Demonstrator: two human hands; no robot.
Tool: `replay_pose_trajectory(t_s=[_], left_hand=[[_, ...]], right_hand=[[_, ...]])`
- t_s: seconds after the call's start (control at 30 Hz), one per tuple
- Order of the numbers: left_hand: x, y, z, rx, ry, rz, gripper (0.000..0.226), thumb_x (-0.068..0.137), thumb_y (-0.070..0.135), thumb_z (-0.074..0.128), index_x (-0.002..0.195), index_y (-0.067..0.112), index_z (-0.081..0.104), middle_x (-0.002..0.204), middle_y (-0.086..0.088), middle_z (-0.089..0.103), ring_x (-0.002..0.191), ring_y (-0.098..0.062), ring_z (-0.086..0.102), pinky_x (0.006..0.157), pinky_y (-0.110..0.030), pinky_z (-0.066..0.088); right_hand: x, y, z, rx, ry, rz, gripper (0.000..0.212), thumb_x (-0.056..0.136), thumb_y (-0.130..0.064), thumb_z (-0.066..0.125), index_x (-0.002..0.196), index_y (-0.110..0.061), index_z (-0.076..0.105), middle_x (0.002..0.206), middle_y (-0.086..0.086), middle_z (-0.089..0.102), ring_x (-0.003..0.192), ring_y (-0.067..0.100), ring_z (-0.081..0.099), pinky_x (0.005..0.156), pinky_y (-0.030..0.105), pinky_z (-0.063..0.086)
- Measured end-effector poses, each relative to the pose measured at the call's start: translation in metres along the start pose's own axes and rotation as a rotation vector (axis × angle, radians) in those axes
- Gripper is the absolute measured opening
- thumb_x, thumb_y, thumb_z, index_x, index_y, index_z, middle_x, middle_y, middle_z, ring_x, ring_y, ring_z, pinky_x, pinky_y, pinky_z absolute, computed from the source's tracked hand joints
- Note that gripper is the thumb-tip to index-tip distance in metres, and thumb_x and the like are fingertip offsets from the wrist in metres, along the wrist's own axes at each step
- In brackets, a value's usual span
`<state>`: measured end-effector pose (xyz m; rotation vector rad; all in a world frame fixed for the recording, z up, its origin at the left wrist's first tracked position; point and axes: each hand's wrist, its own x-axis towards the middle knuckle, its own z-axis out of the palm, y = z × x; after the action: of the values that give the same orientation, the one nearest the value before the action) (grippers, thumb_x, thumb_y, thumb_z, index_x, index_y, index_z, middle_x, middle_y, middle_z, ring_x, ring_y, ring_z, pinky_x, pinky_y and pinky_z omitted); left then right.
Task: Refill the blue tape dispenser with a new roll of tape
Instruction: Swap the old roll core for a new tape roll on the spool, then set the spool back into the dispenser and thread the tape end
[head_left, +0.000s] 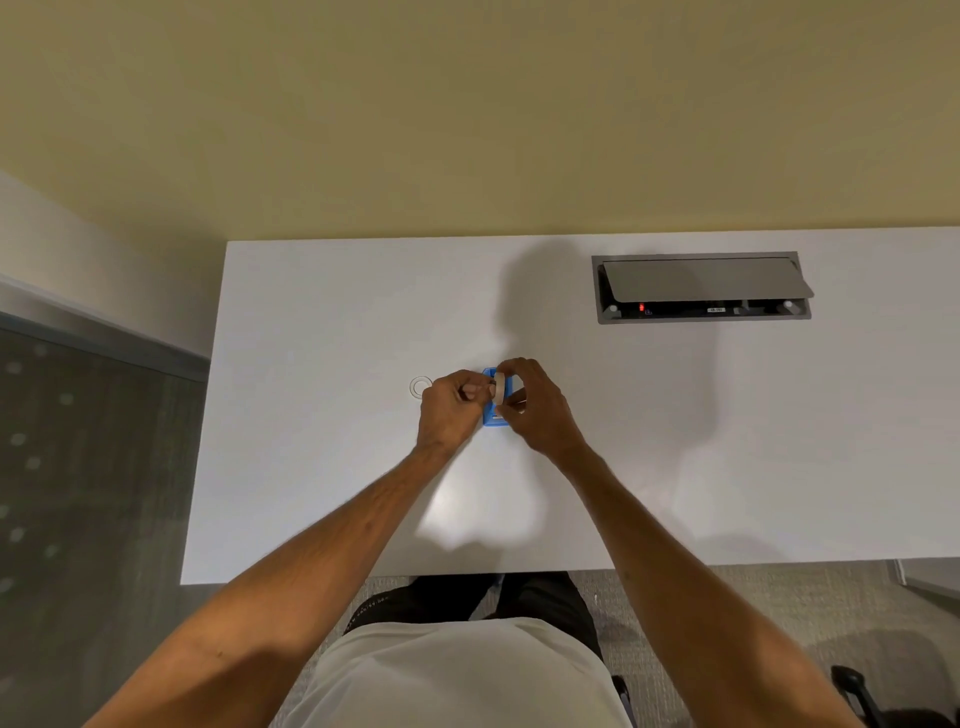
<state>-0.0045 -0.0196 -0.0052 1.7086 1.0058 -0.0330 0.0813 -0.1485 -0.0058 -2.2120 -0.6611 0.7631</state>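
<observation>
Centre of frame, on the white tabletop (322, 322): blue tape dispenser (491, 418), mostly hidden behind both hands. Right hand (537, 408) curls over it, fingers pinching a whitish tape roll (500, 388) on edge above the dispenser. Left hand (451, 410) clenched, fingertips meeting the roll's left side; what they grip, cannot tell. Clear empty ring (420, 387) lies flat just left of the left hand. Upper right: recessed cable box (701, 288), lid tilted open.

white desk (322, 322) | grey cable box (701, 287), lid tilted open | yellow wall (467, 114)
</observation>
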Motion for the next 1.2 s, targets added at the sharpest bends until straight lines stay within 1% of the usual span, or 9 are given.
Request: replay_pose_trajectory(t_s=[0.2,0.37,0.47,0.57,0.7,0.8,0.93,1.1,1.2], left_hand=[[0.005,0.000,0.000,0.007,-0.029,-0.007,0.020,0.102,0.010,0.068,0.114,0.006,0.083,0.107,-0.014,0.083,0.102,-0.036,0.078,0.100,-0.051,0.064],[0.009,-0.005,-0.003,0.066,-0.075,0.040,0.028,0.108,0.016,0.058,0.114,0.009,0.084,0.105,-0.019,0.083,0.103,-0.042,0.077,0.099,-0.056,0.062],[0.009,-0.006,-0.004,0.133,-0.076,0.082,0.033,0.111,0.015,0.053,0.130,0.014,0.079,0.123,-0.012,0.082,0.115,-0.032,0.077,0.109,-0.050,0.059],[0.010,-0.008,-0.003,0.218,-0.039,0.139,0.039,0.111,0.013,0.052,0.147,0.012,0.067,0.147,-0.009,0.071,0.136,-0.029,0.067,0.121,-0.044,0.052],[0.014,-0.015,-0.001,0.334,-0.176,0.129,0.063,0.105,0.020,0.066,0.164,0.018,0.044,0.166,-0.004,0.051,0.154,-0.025,0.050,0.129,-0.045,0.043],[0.018,-0.014,0.004,0.348,-0.308,0.135,0.076,0.097,0.021,0.079,0.163,0.013,0.042,0.163,-0.008,0.053,0.151,-0.027,0.053,0.128,-0.046,0.044],[0.018,-0.015,0.009,0.357,-0.326,0.191,0.074,0.092,0.015,0.084,0.156,0.011,0.047,0.147,-0.009,0.063,0.134,-0.026,0.065,0.120,-0.044,0.052],[0.017,-0.021,0.008,0.408,-0.318,0.243,0.076,0.093,0.012,0.083,0.158,0.007,0.045,0.150,-0.011,0.063,0.139,-0.027,0.062,0.124,-0.041,0.048],[0.017,-0.025,0.004,0.479,-0.319,0.259,0.077,0.095,0.016,0.080,0.161,0.006,0.042,0.153,-0.012,0.060,0.144,-0.027,0.057,0.127,-0.041,0.043]], right_hand=[[0.006,0.000,-0.004,-0.096,-0.017,-0.034,0.048,0.098,-0.024,0.075,0.139,-0.014,0.052,0.134,0.002,0.065,0.102,0.021,0.074,0.090,0.034,0.064],[0.017,0.001,-0.010,-0.214,-0.072,-0.030,0.045,0.099,-0.034,0.072,0.135,-0.015,0.052,0.128,0.002,0.068,0.102,0.021,0.074,0.093,0.033,0.063],[0.023,0.002,-0.011,-0.253,-0.082,-0.027,0.043,0.100,-0.036,0.069,0.135,-0.016,0.053,0.129,0.001,0.069,0.105,0.020,0.072,0.095,0.032,0.061],[0.028,0.005,-0.012,-0.280,-0.097,0.001,0.045,0.101,-0.034,0.067,0.139,-0.016,0.052,0.134,0.003,0.068,0.116,0.021,0.069,0.105,0.034,0.056],[0.033,0.009,-0.012,-0.337,-0.109,-0.007,0.044,0.102,-0.034,0.066,0.140,-0.016,0.052,0.136,0.002,0.066,0.123,0.022,0.064,0.110,0.038,0.051],[0.037,0.011,-0.011,-0.384,-0.111,-0.028,0.045,0.104,-0.039,0.061,0.142,-0.015,0.053,0.136,0.004,0.066,0.124,0.022,0.063,0.111,0.035,0.050],[0.040,0.014,-0.010,-0.396,-0.104,-0.061,0.041,0.105,-0.037,0.060,0.139,-0.015,0.056,0.134,0.004,0.067,0.120,0.022,0.064,0.107,0.033,0.051],[0.043,0.019,-0.011,-0.437,-0.122,-0.083,0.045,0.105,-0.042,0.058,0.141,-0.015,0.057,0.136,0.003,0.067,0.120,0.018,0.065,0.107,0.028,0.049],[0.043,0.020,-0.010,-0.445,-0.115,-0.070,0.044,0.104,-0.042,0.060,0.140,-0.017,0.057,0.138,0.001,0.066,0.120,0.018,0.064,0.107,0.031,0.050]])
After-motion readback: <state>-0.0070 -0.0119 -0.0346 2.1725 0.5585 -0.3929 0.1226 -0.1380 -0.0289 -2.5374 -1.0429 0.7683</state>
